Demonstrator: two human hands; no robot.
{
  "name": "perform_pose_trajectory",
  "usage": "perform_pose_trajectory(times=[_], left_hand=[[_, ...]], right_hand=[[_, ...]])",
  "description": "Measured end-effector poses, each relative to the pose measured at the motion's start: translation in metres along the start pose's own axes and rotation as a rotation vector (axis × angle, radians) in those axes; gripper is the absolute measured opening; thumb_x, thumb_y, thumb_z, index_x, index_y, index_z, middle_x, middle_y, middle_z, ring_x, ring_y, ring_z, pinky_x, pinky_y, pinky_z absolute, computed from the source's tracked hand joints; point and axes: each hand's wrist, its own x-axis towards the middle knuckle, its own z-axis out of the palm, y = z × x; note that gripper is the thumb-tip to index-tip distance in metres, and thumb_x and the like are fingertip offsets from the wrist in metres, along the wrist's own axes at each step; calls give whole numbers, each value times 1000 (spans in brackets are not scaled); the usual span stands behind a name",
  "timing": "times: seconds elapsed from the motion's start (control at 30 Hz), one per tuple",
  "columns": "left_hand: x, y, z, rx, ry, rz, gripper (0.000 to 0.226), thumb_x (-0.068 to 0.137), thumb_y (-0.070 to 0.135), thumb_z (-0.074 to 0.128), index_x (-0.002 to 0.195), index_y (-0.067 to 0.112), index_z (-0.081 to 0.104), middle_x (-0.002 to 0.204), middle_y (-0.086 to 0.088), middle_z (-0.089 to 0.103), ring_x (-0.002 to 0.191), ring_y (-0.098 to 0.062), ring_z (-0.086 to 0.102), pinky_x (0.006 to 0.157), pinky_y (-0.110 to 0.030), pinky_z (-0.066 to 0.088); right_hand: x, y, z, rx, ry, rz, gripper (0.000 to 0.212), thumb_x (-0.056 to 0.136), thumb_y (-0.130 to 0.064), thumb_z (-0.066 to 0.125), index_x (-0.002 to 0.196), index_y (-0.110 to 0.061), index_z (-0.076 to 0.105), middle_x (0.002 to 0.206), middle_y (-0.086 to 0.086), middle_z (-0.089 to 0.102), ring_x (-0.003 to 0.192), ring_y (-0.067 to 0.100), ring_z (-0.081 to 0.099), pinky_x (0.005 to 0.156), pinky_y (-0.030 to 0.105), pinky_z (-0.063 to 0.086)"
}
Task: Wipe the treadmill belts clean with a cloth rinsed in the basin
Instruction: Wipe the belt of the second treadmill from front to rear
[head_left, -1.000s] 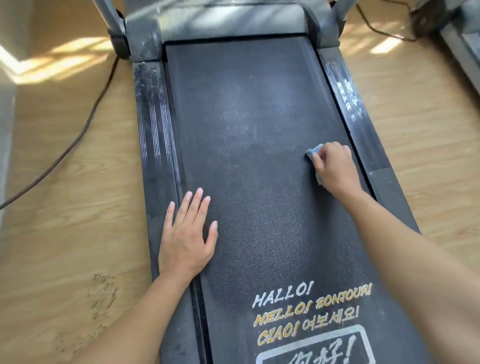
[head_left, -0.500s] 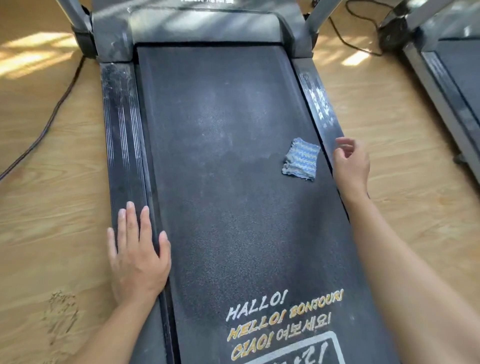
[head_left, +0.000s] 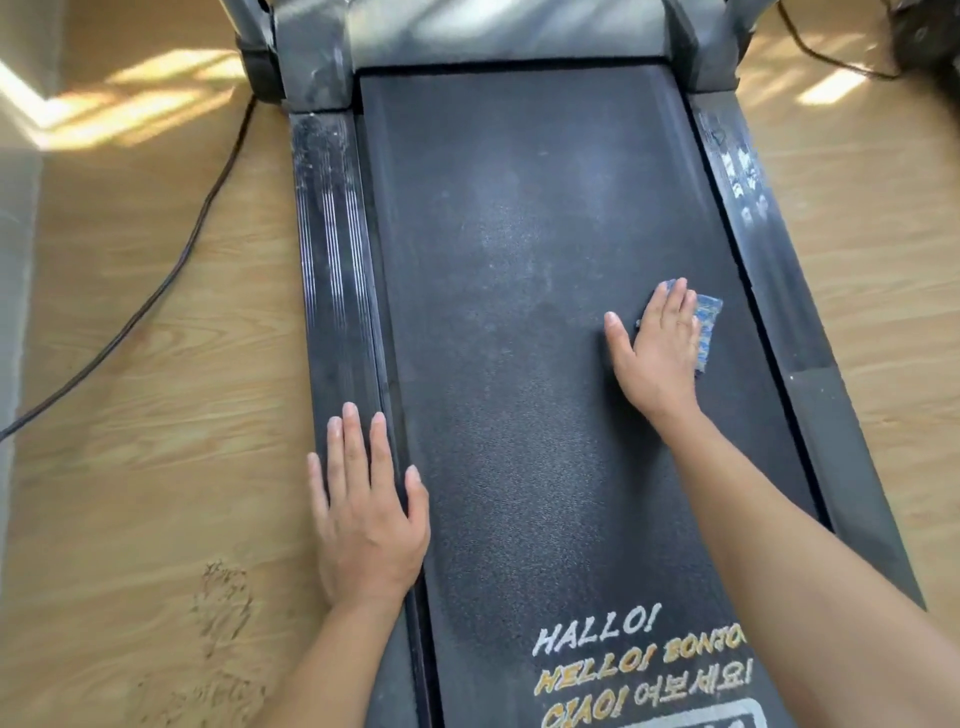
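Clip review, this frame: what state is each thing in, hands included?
belt, pale dusty haze across its far middle, darker nearer.
right hand, flat, fingers straight, pressing on the cloth.
cloth, flat on the belt near its right edge, mostly covered.
left hand, flat, fingers straight, resting on the left side rail.
left side rail, streaked with dust.
cable, loose on the floor at left.
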Motion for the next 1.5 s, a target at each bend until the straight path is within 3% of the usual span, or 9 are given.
perform_pose_trajectory(times=[0.17,0.3,0.6,0.8,0.97,1.07,1.27,1.43,1.5], left_hand=[[0,-2,-2,-10,-27,-13,67,105,38,39,166,10,32,178,-11,15,164,-28,17,131,-56,21],[1,-2,0,-13,-34,-15,67,105,38,40,166,10,33,178,-10,15,164,-28,17,131,-56,21],[-1,-2,0,-23,-28,-23,68,103,37,38,165,9,35,178,-10,16,164,-29,20,131,-56,20],[-1,1,1,-55,-25,-30,67,103,35,40,165,8,34,178,-11,14,163,-32,20,131,-58,18],[2,2,-3,-47,-60,-25,68,105,36,38,166,8,31,178,-11,11,165,-30,16,132,-57,17],[2,0,-4,-24,-73,-16,67,106,37,38,167,9,28,178,-13,10,165,-30,13,133,-56,15],[0,-4,0,-36,-52,-16,61,109,25,27,167,10,28,178,-11,13,165,-27,13,132,-55,17],[-1,-5,-2,-48,-52,-23,60,108,22,30,167,11,31,178,-10,14,165,-27,15,132,-55,19],[-1,-5,-1,-38,-63,-22,60,108,22,31,167,10,30,178,-11,13,165,-28,16,131,-56,18]], right_hand=[[-25,-18,7,14,-76,-174,84,106,-58,38,167,-13,0,175,1,-11,159,16,-17,129,40,-6],[-12,-6,-8,-70,-16,-224,86,105,-55,43,166,-11,2,175,7,-11,160,21,-16,130,43,-4],[3,10,-16,-243,-141,-246,91,103,-70,19,165,-9,-9,173,9,-19,159,22,-20,130,42,-8],[21,74,-54,-243,-123,-31,109,93,-85,19,165,-8,-8,173,11,-16,160,24,-14,131,46,-1],[10,33,-35,-109,-112,-3,116,88,-88,17,165,-4,-6,173,16,-14,160,28,-15,130,46,-7],[-11,-25,-10,-98,-156,-150,107,94,-81,21,165,-4,-5,173,15,-15,160,27,-17,130,46,-7],[-105,-168,61,-116,-296,-731,91,104,-67,26,165,-4,2,174,14,-10,160,22,-18,131,44,-3],[-108,-135,48,-307,-275,-866,93,104,-72,26,166,-6,4,174,12,-6,161,21,-12,130,45,8],[-97,-96,31,-333,-261,-767,94,103,-74,26,166,-8,1,175,9,-9,161,20,-14,131,44,6]])
